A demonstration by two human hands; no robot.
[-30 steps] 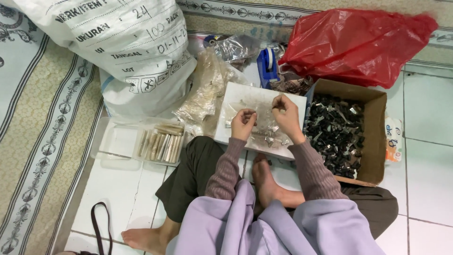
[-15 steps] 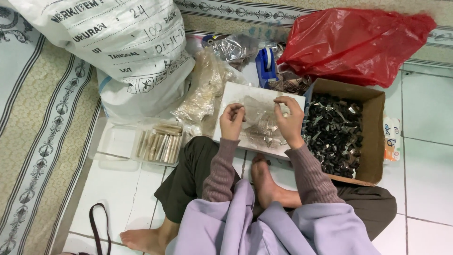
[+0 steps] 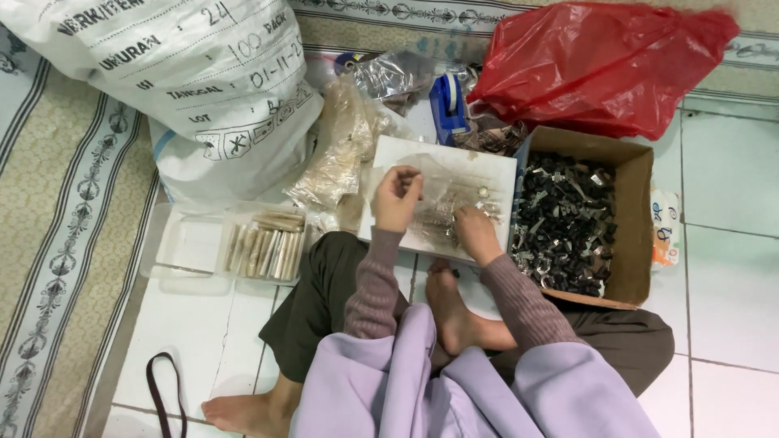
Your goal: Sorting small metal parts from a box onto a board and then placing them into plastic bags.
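Two hands: both work over a white board (image 3: 495, 166) that lies across the seated person's lap.
Left hand (image 3: 398, 199): raised above the board's near-left part, fingers curled and pinched on the top edge of a clear plastic bag (image 3: 434, 191).
Right hand (image 3: 476, 235): low on the board beside its right edge, fingers bent down onto the bag's lower part and the small shiny pieces (image 3: 479, 195) there; whether it grips anything I cannot tell.
Clear plastic bag: on the board between the two hands, crumpled, partly lifted at the left hand.
Cardboard box (image 3: 637, 235): just to the right of the board, touching its edge, filled with small dark metal parts (image 3: 568, 219).
Red plastic bag (image 3: 600, 65): behind the box, bulging.
Blue tape dispenser (image 3: 449, 101): behind the board, beside the red bag.
White sack (image 3: 178, 81): large, printed, far left, resting on a patterned mat (image 3: 57, 235).
Clear tray (image 3: 182, 247): left of the knee, holding a row of pale sticks (image 3: 264, 247).
Bundle of clear bags (image 3: 341, 154): between sack and board.
Floor (image 3: 722, 276): white tiles; a dark strap (image 3: 158, 393) lies near the bare foot.
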